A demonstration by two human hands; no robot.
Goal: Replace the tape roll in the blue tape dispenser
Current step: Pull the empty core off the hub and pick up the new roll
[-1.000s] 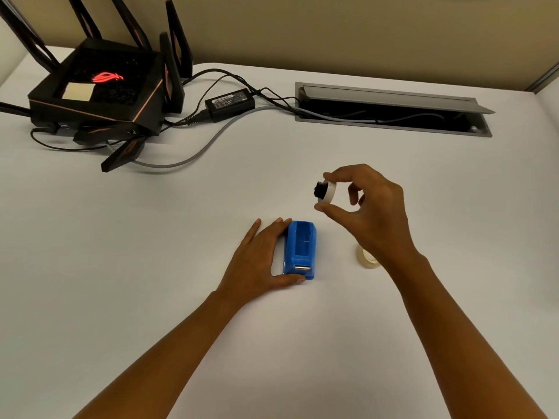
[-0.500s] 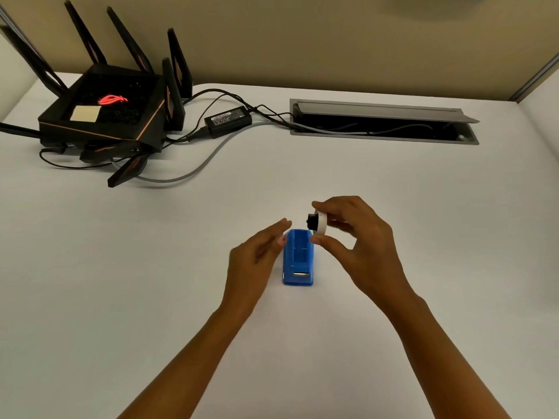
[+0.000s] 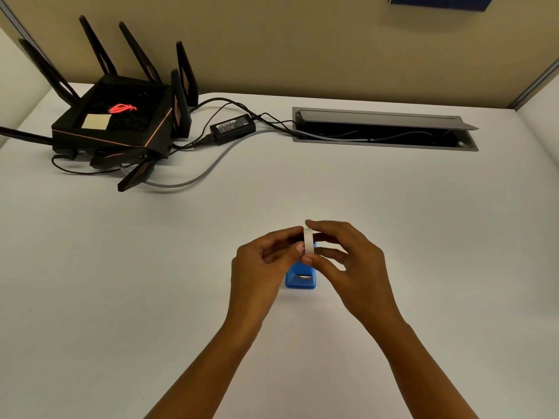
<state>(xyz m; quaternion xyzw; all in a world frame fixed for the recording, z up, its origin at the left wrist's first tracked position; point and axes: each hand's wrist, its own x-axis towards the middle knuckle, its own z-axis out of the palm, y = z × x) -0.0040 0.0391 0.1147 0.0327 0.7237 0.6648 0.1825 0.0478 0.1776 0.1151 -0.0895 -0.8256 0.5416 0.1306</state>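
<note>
The blue tape dispenser (image 3: 300,281) stands on the white desk, its metal cutter end toward me and its far half hidden behind my hands. Just above it I hold a white tape roll (image 3: 308,243) edge-on. My right hand (image 3: 351,267) pinches the roll between thumb and forefinger. My left hand (image 3: 261,264) has its fingertips against the roll's left side, where the black core was; the core is hidden now. The other tape roll seen earlier on the desk is hidden behind my right hand.
A black router (image 3: 121,122) with tall antennas sits at the back left, with a power brick (image 3: 233,128) and cables running to an open cable tray (image 3: 384,131) in the desk at the back. A beige partition wall stands behind.
My right hand brought the white roll down over the dispenser. My left hand left the dispenser's side and rose to touch the roll. The camera view tilted upward.
</note>
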